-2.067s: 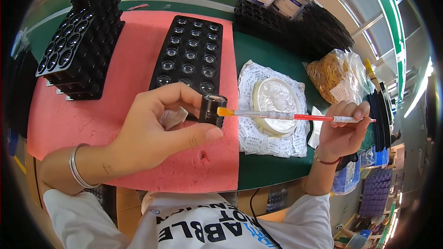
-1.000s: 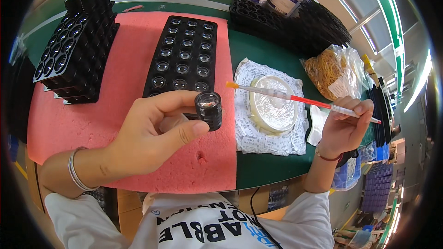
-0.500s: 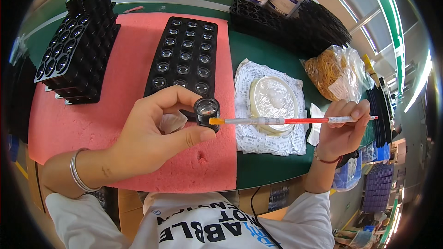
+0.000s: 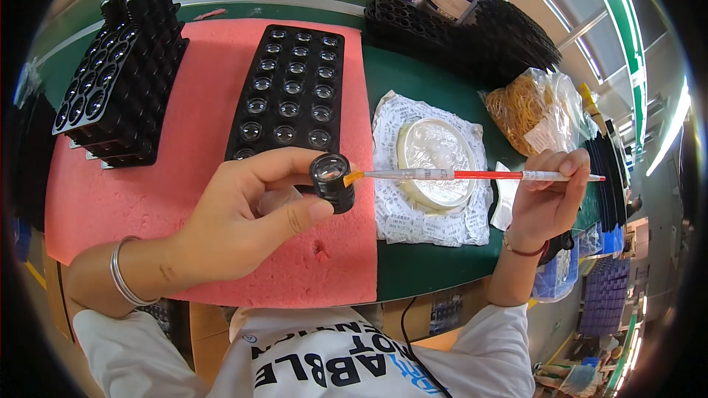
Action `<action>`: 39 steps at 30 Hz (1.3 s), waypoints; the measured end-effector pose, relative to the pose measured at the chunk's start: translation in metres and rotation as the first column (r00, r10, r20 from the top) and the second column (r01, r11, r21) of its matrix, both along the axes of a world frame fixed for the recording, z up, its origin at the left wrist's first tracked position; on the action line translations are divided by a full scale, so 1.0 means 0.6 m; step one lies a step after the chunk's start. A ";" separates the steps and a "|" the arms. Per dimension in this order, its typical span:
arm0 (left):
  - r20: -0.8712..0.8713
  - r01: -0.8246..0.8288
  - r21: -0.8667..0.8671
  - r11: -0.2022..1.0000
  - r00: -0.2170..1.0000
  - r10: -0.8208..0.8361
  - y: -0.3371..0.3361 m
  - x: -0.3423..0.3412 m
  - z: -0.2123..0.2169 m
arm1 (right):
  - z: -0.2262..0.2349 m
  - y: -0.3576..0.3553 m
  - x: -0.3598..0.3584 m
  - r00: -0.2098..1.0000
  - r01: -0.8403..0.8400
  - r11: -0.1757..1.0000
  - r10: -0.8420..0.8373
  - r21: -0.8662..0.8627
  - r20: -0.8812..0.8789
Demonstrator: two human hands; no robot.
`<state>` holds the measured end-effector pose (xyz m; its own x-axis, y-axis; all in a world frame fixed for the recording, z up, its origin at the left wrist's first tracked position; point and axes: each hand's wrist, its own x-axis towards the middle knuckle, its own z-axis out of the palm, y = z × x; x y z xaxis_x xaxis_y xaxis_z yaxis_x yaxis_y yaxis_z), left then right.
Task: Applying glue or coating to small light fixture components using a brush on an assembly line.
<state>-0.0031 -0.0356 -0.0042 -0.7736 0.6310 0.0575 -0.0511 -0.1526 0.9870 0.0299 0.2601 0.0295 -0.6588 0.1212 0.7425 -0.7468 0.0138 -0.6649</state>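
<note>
Black, glass-topped, the barrel (image 4: 336,187) mid-frame seems light, stiff, scratchable; my left fingers (image 4: 299,217) pinch its sides, likely safest; my right fingers (image 4: 574,163) hold the brush (image 4: 472,175).

Black lens barrel (image 4: 338,193), orange bristles (image 4: 354,177), red brush handle (image 4: 488,175), pink mat (image 4: 210,66)

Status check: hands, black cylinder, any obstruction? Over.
Left hand gripping black cylinder. Right hand holding brush, bristles at cylinder's upper edge. Nothing visibly in the way.
</note>
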 end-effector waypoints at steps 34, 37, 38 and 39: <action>-0.826 -0.839 -0.459 0.292 0.524 0.206 -0.312 -0.216 0.129 | -0.002 0.008 0.007 0.975 0.158 0.986 -0.164 -0.051 -0.152; -0.834 -0.831 -0.476 0.286 0.530 0.153 -0.303 -0.221 0.135 | -0.001 0.005 0.008 0.977 0.137 0.991 -0.136 -0.007 -0.163; -0.838 -0.831 -0.499 0.245 0.535 0.108 -0.300 -0.222 0.137 | -0.001 0.004 0.009 0.973 0.154 0.988 -0.154 -0.009 -0.170; -0.838 -0.831 -0.500 0.244 0.536 0.107 -0.296 -0.222 0.138 | -0.001 0.004 0.009 0.970 0.170 0.985 -0.170 -0.012 -0.176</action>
<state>-0.1361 -0.2133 0.0785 -0.9300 0.1270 0.3450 0.2486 0.9085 0.3358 0.0354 0.2624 0.0288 -0.4875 0.2176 0.8456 -0.8387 0.1528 -0.5228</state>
